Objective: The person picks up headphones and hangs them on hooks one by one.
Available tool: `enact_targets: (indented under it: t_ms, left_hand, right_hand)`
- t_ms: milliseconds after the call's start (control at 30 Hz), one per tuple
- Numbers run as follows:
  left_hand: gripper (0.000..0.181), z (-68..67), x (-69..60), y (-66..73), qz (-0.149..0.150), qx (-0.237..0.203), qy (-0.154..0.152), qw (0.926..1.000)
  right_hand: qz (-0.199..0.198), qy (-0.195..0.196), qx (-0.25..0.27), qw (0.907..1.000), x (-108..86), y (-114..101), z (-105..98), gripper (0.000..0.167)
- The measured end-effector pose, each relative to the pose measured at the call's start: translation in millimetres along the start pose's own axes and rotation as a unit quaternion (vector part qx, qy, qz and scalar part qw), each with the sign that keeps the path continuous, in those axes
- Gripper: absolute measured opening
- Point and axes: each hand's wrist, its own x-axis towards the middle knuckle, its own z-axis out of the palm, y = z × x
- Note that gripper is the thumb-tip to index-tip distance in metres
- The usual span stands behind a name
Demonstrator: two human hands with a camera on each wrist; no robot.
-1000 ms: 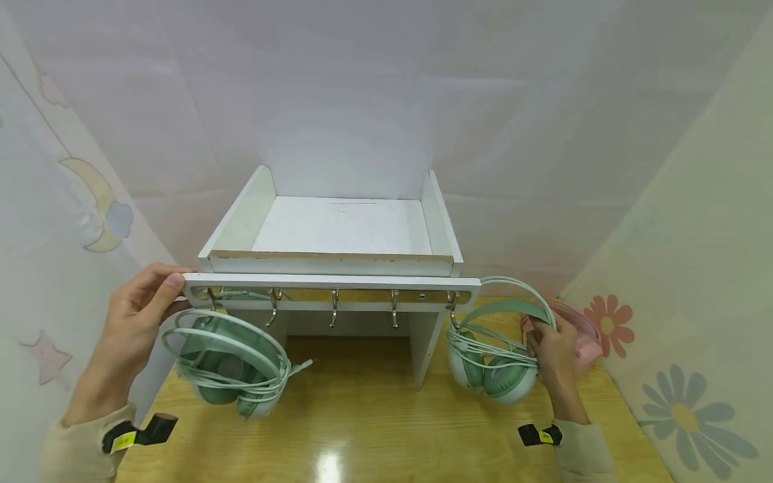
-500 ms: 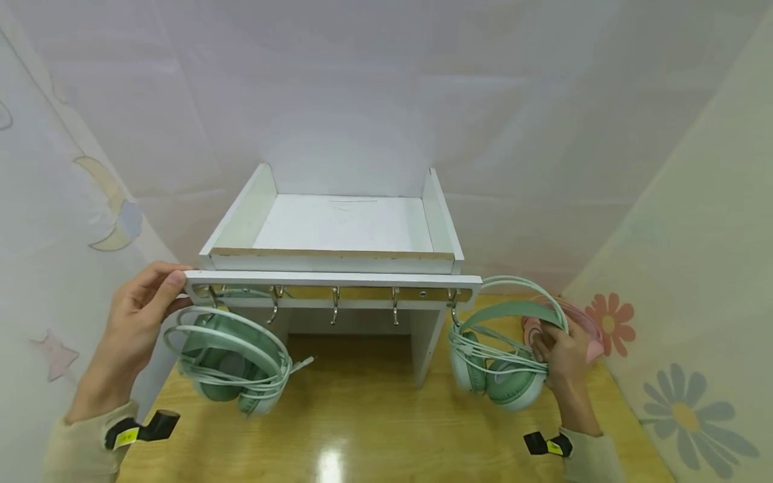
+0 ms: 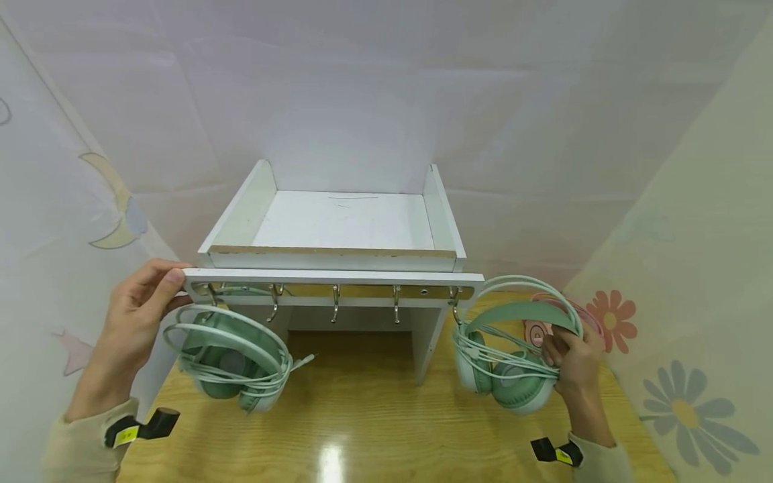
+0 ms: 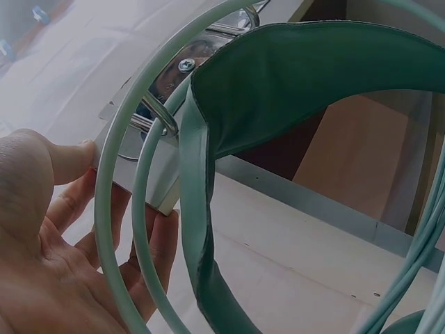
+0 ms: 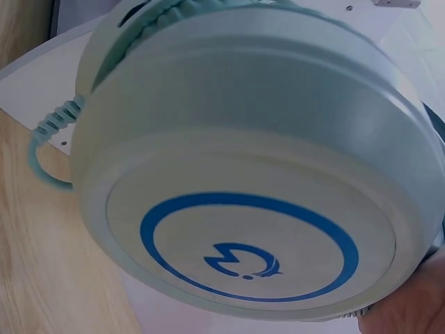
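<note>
My left hand (image 3: 135,308) pinches the left end of a white hook rail (image 3: 332,276), thumb on top. Pale green headphones (image 3: 241,329) hang from the leftmost hook, their cable bundled round the ear cups; in the left wrist view their dark green headband (image 4: 313,69) is close up. My right hand (image 3: 578,359) grips the headband side of a second pair of pale green headphones (image 3: 522,310), held off the table beside the rightmost hook (image 3: 455,310). Whether they touch that hook I cannot tell. An ear cup (image 5: 250,167) fills most of the right wrist view.
Behind the rail stands a white shelf unit (image 3: 344,221) with raised sides. Several metal hooks (image 3: 335,305) line the rail. Pink headphones (image 3: 536,332) lie behind my right hand, partly hidden. The wooden table (image 3: 362,429) is bounded by patterned cloth walls.
My right hand has moved right and slightly toward me, carrying the second green headphones with it. My left hand keeps its hold on the rail.
</note>
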Motion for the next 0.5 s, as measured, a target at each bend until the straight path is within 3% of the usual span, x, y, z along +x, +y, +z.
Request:
enact_targets:
  t_ms: [133, 267, 500]
  left_hand:
    - [0.022, -0.1, -1.3, 0.8, 0.001, 0.003, -0.001, 1.0]
    - [0.021, -0.1, -2.3, 1.3, -0.001, 0.007, 0.0, 1.0]
    - [0.021, 0.5, -0.6, 1.9, -0.004, 0.008, 0.003, 1.0]
  right_hand:
    - [-0.016, 0.001, -0.003, 0.9999, -6.3, -6.0, 1.0, 0.045]
    - [-0.027, 0.009, -0.039, 0.9988, -12.1, -10.7, 1.8, 0.048]
    - [-0.075, -0.055, 0.054, 0.9942, -17.8, -16.0, 1.1, 0.045]
